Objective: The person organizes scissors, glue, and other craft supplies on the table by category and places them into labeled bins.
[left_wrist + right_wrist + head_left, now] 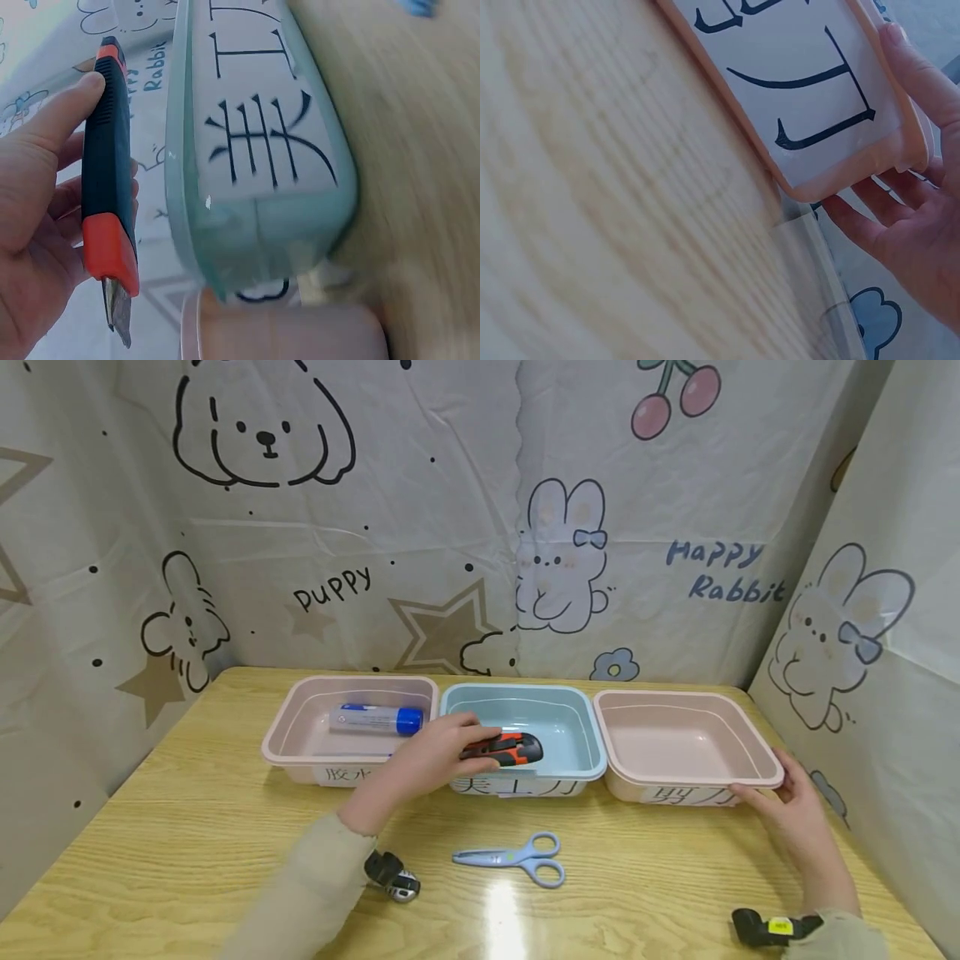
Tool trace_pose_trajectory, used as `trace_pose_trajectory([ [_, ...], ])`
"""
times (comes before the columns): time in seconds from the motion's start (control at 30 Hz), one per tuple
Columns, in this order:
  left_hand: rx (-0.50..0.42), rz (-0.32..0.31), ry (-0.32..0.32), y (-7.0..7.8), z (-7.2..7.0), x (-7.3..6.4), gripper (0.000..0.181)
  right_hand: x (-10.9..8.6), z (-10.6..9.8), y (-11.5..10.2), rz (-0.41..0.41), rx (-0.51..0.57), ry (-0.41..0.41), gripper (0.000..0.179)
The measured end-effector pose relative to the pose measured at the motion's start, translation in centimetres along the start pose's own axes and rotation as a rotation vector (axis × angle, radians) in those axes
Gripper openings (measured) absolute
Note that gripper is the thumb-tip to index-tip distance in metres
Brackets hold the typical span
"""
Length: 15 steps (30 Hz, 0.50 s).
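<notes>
My left hand [442, 748] holds a black and orange utility knife [517, 749] over the light blue bin [573, 727]. In the left wrist view, the thumb presses along the black body of the knife [109, 157], and a short piece of metal blade shows at its lower end. My right hand [798, 814] grips the front right corner of the right pink bin [690, 739]. The right wrist view shows the thumb at the rim of this bin [840, 176] and the other fingers spread against its end. Light blue scissors [517, 857] lie on the table in front of the bins.
At the left, another pink bin [273, 739] contains a clear tube with a blue cap [367, 719]. All three bins stand side by side on the wooden table [180, 827], with white labels on their fronts. A printed curtain [450, 527] hangs behind and along both sides.
</notes>
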<state>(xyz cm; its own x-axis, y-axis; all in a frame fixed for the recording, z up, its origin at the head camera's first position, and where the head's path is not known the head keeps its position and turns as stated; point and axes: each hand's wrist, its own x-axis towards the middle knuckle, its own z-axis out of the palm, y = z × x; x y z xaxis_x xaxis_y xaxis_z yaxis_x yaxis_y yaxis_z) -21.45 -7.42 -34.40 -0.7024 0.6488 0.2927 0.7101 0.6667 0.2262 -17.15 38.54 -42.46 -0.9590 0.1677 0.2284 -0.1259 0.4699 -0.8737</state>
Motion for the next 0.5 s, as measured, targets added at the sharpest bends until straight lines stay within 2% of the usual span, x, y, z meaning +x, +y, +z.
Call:
trace_pose_trajectory([
  [0.23,0.016,0.002,-0.050,0.5,1.4,3.9,0.041,-0.1,-0.1,0.0,-0.031,0.009,0.002,0.077],
  [0.37,-0.001,-0.008,-0.101,0.3,2.9,5.1,0.040,-0.1,0.0,0.1,-0.035,0.085,-0.004,0.077],
  [0.47,-0.020,-0.011,-0.154,0.1,4.0,5.7,0.037,-0.1,0.0,0.1,-0.027,0.105,-0.001,0.077],
  [0.5,-0.031,-0.020,-0.170,0.0,4.3,5.8,0.036,-0.1,0.0,0.1,-0.026,0.080,0.003,0.078],
])
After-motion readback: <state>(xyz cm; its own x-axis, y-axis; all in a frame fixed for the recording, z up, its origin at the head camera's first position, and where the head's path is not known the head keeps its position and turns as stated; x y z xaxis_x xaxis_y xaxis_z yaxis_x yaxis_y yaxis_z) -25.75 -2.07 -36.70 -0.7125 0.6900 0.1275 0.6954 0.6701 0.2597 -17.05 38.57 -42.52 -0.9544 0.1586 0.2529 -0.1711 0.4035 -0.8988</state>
